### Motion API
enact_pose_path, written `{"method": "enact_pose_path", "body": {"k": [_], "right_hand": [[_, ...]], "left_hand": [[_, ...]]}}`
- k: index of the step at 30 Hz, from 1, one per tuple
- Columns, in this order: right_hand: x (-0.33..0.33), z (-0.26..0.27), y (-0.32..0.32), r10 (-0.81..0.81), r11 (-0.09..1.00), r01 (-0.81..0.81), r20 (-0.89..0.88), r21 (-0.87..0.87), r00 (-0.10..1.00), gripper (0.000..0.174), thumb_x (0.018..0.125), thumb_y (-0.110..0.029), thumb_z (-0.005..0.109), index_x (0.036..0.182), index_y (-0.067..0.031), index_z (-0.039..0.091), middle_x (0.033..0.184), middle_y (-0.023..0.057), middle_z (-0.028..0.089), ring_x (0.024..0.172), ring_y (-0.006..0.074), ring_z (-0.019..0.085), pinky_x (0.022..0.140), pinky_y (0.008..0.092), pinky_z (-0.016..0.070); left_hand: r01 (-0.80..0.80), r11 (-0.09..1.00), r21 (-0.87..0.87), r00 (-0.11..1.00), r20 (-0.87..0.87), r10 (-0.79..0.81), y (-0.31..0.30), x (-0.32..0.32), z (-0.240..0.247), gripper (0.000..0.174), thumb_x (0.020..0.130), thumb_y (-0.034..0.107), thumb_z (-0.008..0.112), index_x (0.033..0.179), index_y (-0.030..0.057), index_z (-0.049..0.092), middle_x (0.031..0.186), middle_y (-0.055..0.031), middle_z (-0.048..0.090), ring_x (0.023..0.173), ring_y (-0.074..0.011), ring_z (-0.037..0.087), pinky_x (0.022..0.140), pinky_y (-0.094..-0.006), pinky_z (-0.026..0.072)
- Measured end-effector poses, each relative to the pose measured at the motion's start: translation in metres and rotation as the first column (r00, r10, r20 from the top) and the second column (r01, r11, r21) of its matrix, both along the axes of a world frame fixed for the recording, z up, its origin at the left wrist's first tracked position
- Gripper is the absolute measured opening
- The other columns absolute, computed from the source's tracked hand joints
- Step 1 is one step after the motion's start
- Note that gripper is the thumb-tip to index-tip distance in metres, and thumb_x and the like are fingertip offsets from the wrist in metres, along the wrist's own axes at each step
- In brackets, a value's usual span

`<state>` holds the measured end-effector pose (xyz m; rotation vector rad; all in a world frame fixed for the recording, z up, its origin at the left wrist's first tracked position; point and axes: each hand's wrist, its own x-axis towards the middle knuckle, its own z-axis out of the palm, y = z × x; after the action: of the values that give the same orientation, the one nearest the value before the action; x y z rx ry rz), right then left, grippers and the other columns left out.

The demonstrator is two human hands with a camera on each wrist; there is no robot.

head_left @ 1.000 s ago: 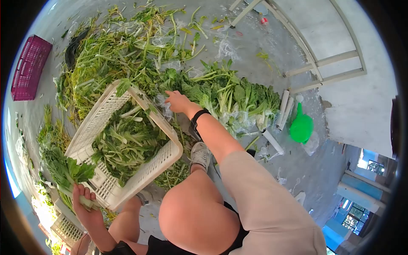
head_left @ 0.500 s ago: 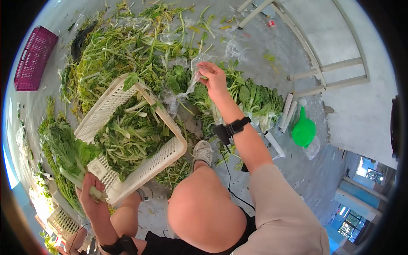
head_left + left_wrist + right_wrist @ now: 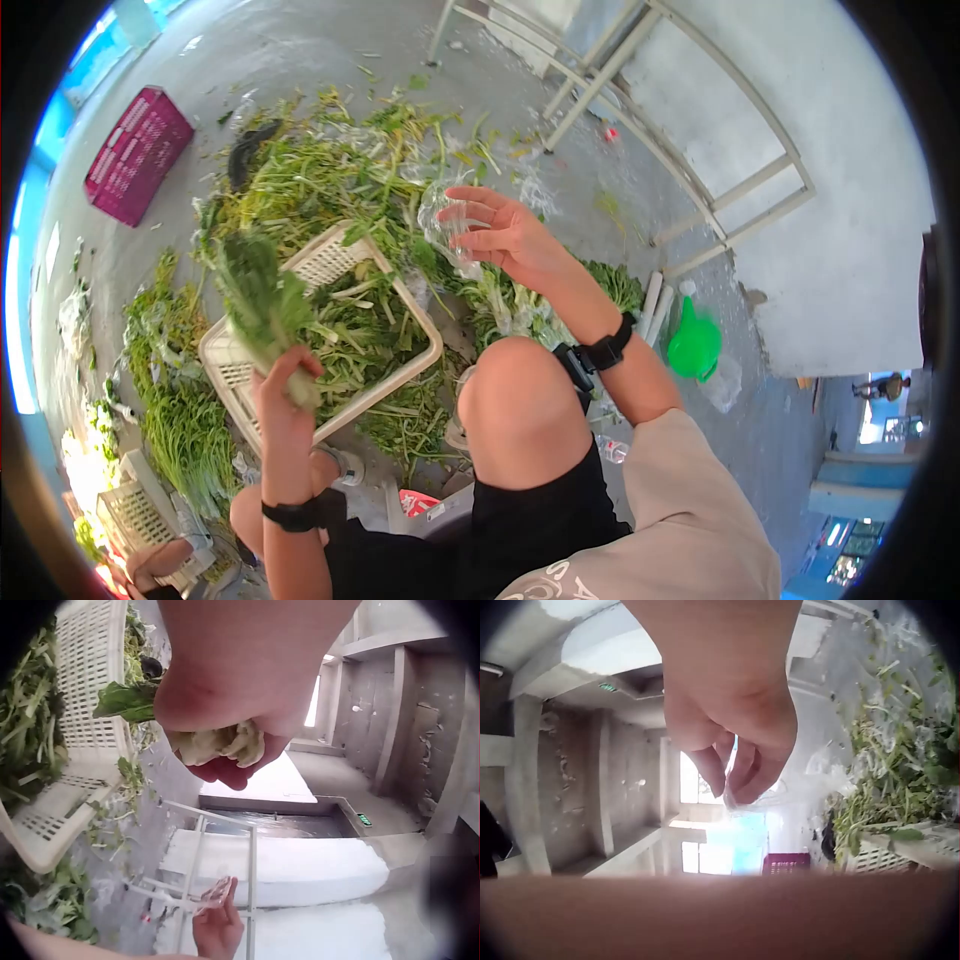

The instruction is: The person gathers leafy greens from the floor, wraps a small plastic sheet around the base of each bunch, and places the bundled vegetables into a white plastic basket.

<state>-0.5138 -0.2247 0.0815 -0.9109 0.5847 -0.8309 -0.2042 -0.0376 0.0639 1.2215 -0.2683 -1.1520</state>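
Note:
My left hand (image 3: 288, 390) grips a bunch of leafy greens (image 3: 250, 285) by its pale stalks, the leaves pointing up and away. This bunch overlaps the left side of a white slatted crate (image 3: 437, 345) in the head view. In the left wrist view the fingers curl round the cut stalk ends (image 3: 217, 746). My right hand (image 3: 520, 245) is raised beyond the crate's right side and pinches a thin clear plastic bag (image 3: 437, 222). Thumb and fingertips meet on the film (image 3: 733, 801) in the right wrist view. Loose leaves and stalks (image 3: 370, 330) lie inside the crate.
A heap of trimmed greens (image 3: 320, 170) covers the floor behind the crate. Bunches (image 3: 515, 305) lie to its right, near white rolls (image 3: 652, 305) and a green plastic vessel (image 3: 693, 345). A purple crate (image 3: 140, 155) stands far left, a metal frame (image 3: 720, 220) at the right wall.
My right hand has lifted from the greens with the clear bag. My left hand has brought its bunch rightward and up across the crate's edge. The head view has shifted.

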Motion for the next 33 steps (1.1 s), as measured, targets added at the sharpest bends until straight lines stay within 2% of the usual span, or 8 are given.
{"method": "enact_pose_path", "body": {"k": [3,10,16,18,23,27,29,33], "right_hand": [[0.018,0.069,0.02,0.16,0.951,-0.214,-0.237,-0.223,0.958,0.049,0.088,0.004,0.065,0.135,-0.0083,0.056,0.117,0.0079,0.067,0.089,0.0111,0.066,0.075,0.0244,0.0551],[0.072,0.163,0.094,0.373,0.926,-0.377,-0.162,0.005,0.914,0.046,0.089,0.004,0.064,0.134,-0.0043,0.056,0.112,0.0087,0.068,0.087,0.0106,0.066,0.075,0.0247,0.0561],[0.118,0.148,0.151,0.28,0.929,-0.343,-0.339,-0.14,0.898,0.047,0.089,0.005,0.063,0.134,-0.0058,0.057,0.11,0.0081,0.067,0.091,0.0122,0.067,0.076,0.0272,0.057],[0.131,0.136,0.171,-0.018,0.797,-0.338,-0.579,-0.5,0.815,0.048,0.088,0.005,0.064,0.134,-0.0055,0.057,0.112,0.0104,0.066,0.094,0.0144,0.066,0.077,0.0286,0.0571],[0.155,0.095,0.196,0.071,0.854,-0.315,-0.508,-0.413,0.859,0.049,0.088,-0.002,0.069,0.135,-0.0035,0.054,0.114,0.0128,0.064,0.096,0.017,0.066,0.078,0.0313,0.0567],[0.15,0.064,0.196,-0.007,0.969,-0.095,-0.413,-0.227,0.911,0.04,0.089,-0.015,0.073,0.124,-0.0004,0.059,0.111,0.0109,0.066,0.091,0.0159,0.066,0.079,0.0306,0.0542],[0.145,0.053,0.196,0.16,0.879,-0.403,-0.639,-0.254,0.752,0.033,0.089,-0.019,0.075,0.114,-0.0008,0.065,0.104,0.0102,0.068,0.09,0.014,0.065,0.073,0.0288,0.052],[0.149,0.042,0.193,0.292,0.889,-0.444,-0.607,-0.113,0.739,0.025,0.087,-0.019,0.077,0.103,-0.0007,0.07,0.092,0.0054,0.07,0.085,0.0105,0.063,0.071,0.027,0.0495]], "left_hand": [[0.066,0.99,-0.128,0.996,-0.056,-0.074,0.011,-0.017,0.036,0.03,0.086,0.002,0.065,0.113,-0.0038,0.054,0.094,-0.0126,0.066,0.077,-0.0211,0.062,0.068,-0.0329,0.0498],[0.101,0.922,-0.374,0.976,-0.142,-0.164,0.049,-0.067,0.099,0.041,0.088,0.005,0.066,0.127,0.0007,0.053,0.112,-0.0127,0.067,0.1,-0.0228,0.066,0.084,-0.0349,0.0527],[0.059,0.908,-0.414,0.963,-0.214,-0.161,0.098,-0.067,0.1,0.039,0.086,0.006,0.069,0.122,0.0004,0.057,0.112,-0.0103,0.067,0.103,-0.021,0.066,0.086,-0.0369,0.0531],[0.006,0.91,-0.415,0.967,-0.229,-0.11,0.115,-0.057,0.094,0.037,0.085,0.004,0.071,0.12,0.0007,0.058,0.109,-0.009,0.067,0.101,-0.0202,0.066,0.085,-0.037,0.0535],[0.009,0.926,-0.376,0.977,-0.195,-0.089,0.129,-0.036,0.054,0.03,0.079,0.001,0.076,0.105,0.0031,0.061,0.093,-0.003,0.064,0.08,-0.0135,0.062,0.067,-0.0311,0.0495],[-0.054,0.964,-0.259,0.985,-0.17,0.009,0.124,-0.027,0.036,0.025,0.078,0.002,0.076,0.099,0.003,0.063,0.087,-0.0029,0.065,0.074,-0.0132,0.06,0.064,-0.0296,0.0472],[-0.04,0.968,-0.249,0.986,-0.166,-0.002,0.12,-0.022,0.031,0.024,0.079,0.002,0.076,0.099,0.0025,0.064,0.086,-0.0033,0.065,0.074,-0.0134,0.061,0.064,-0.0294,0.0473],[-0.033,0.965,-0.261,0.983,-0.181,-0.015,0.111,-0.019,0.015,0.022,0.08,0.003,0.074,0.1,0.0016,0.064,0.087,-0.0046,0.066,0.074,-0.0142,0.062,0.066,-0.0292,0.0483]]}}
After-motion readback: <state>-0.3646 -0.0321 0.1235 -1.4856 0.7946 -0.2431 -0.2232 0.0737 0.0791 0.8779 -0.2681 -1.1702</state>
